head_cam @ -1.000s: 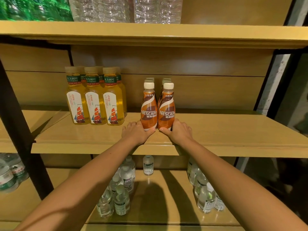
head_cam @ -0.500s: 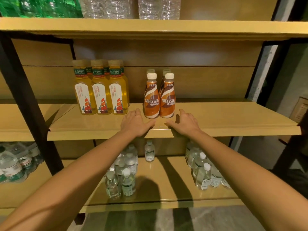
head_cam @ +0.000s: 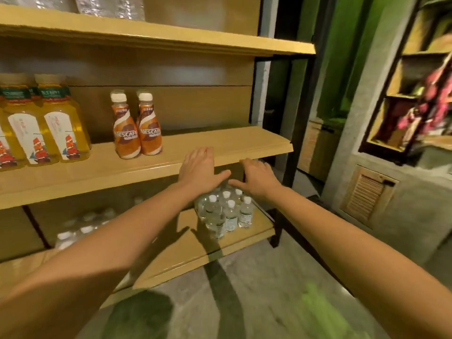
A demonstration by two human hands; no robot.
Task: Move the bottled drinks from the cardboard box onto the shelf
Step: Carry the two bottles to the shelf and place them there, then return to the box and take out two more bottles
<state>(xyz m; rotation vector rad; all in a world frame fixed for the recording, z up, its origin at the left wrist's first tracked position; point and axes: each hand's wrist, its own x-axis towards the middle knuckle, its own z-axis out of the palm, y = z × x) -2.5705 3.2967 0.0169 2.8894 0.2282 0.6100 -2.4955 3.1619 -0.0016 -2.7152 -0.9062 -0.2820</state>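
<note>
Through the head camera I am seeing the middle shelf (head_cam: 220,143). The coffee bottles (head_cam: 137,129) are standing upright on it in a tight group, two in front and more behind. My left hand (head_cam: 199,171) is lying over the shelf's front edge, right of those bottles and apart from them. Its fingers are straight and close together, the thumb is out, and it is holding nothing; I cannot tell whether it is touching the wood. My right hand (head_cam: 259,178) is hanging just beside it, fingers loosely extended, also gripping nothing. On the same shelf, yellow tea bottles (head_cam: 61,123) are standing at the far left. Small water bottles (head_cam: 225,211) are clustering on the lower shelf (head_cam: 186,250), beneath my hands.
</note>
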